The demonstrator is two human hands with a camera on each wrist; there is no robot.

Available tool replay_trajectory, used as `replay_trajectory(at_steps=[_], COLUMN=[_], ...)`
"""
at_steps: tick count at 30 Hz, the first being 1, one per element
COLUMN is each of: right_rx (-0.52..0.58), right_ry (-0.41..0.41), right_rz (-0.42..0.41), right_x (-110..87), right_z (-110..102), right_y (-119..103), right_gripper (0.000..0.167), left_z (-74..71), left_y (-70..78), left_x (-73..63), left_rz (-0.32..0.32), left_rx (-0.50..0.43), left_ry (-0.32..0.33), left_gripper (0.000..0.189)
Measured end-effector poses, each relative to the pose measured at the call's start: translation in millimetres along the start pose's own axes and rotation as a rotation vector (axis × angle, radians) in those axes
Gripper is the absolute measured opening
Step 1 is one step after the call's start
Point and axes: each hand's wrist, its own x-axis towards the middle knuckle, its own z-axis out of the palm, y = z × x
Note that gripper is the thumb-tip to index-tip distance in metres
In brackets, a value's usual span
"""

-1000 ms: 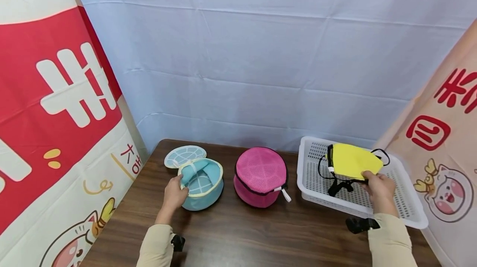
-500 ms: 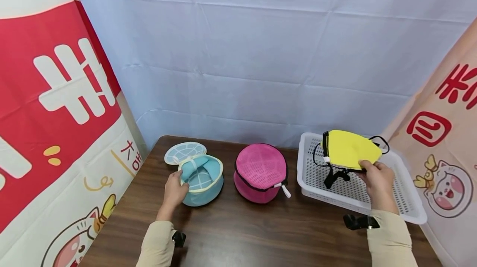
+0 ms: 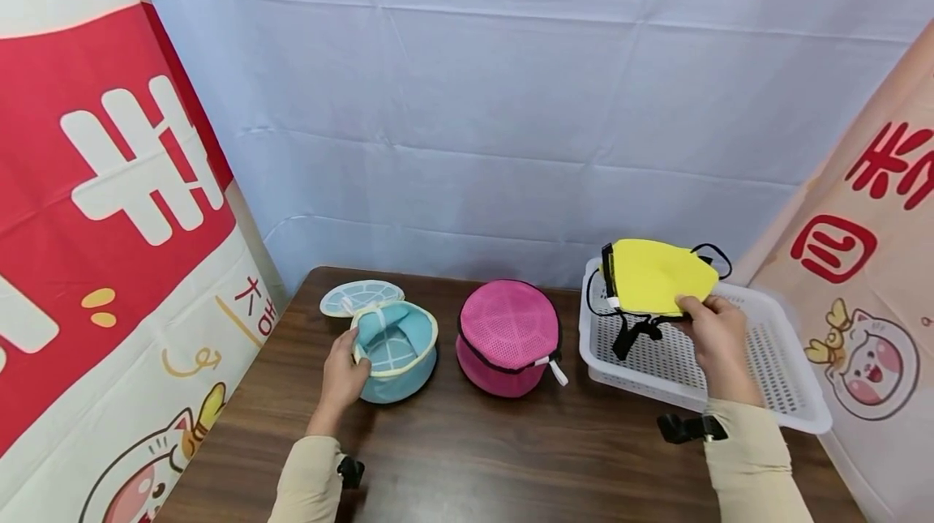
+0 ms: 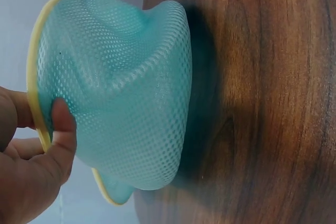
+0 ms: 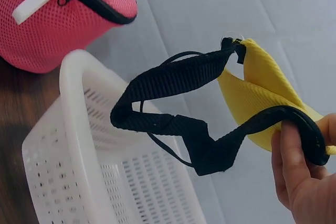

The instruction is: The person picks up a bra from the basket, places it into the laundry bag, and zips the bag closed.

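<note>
My right hand pinches a yellow bra with a black elastic band and thin black straps. The bra hangs in the air over the back of the white basket, its band dangling. At the left, my left hand grips the yellow rim of a round light-blue mesh laundry bag. In the left wrist view the thumb presses on the outside of the bag's mesh side. The bag's round lid is folded back behind it, leaving the top uncovered.
A round pink mesh laundry bag stands between the blue bag and the basket, its lid on and a white zip pull hanging at the front. All rest on a brown wooden table. A pale cloth backdrop rises behind.
My right hand has lifted the bra and carried it left toward the basket's back left part. My left hand keeps its hold on the blue bag's rim.
</note>
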Motion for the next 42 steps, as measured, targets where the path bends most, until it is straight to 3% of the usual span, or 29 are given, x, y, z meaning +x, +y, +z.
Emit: replay_trajectory(at_steps=[3,6,15,20,28,42], right_rx=[0.045,0.078,0.159,0.172,0.168,0.141], right_ry=[-0.023,-0.058,-0.166,-0.176,-0.173,-0.261], right_rz=[-0.039,-0.061,-0.124,-0.095,-0.036,-0.024], right_x=[23.3,30.9,5.2,-20.0,-60.2,-71.0], right_z=[-5.2,-2.8,26.9,45.6,73.1,97.9], right_y=[22.4,29.5,11.1,-10.7,-44.4,-45.2], right_gripper=[0.035,0.033,0.024,0.028,0.018,0.028], left_z=[0.4,0.9,2.5,4.1,4.5,4.7], left_y=[-0.4,-0.7,0.5,-0.2,-1.4,2.2], left_x=[0.2,0.1,-3.0,-3.2,-3.4,-3.4], left_rz=[0.004,-0.003,-0.004,0.01,0.022,0.002], left_rx=[-0.021,-0.049,-0.149,-0.195,-0.241,-0.209], left_ry=[-0.014,-0.032,-0.043,-0.031,-0.025,-0.043], left_gripper=[0.059,0.058,0.057,0.06,0.063,0.065])
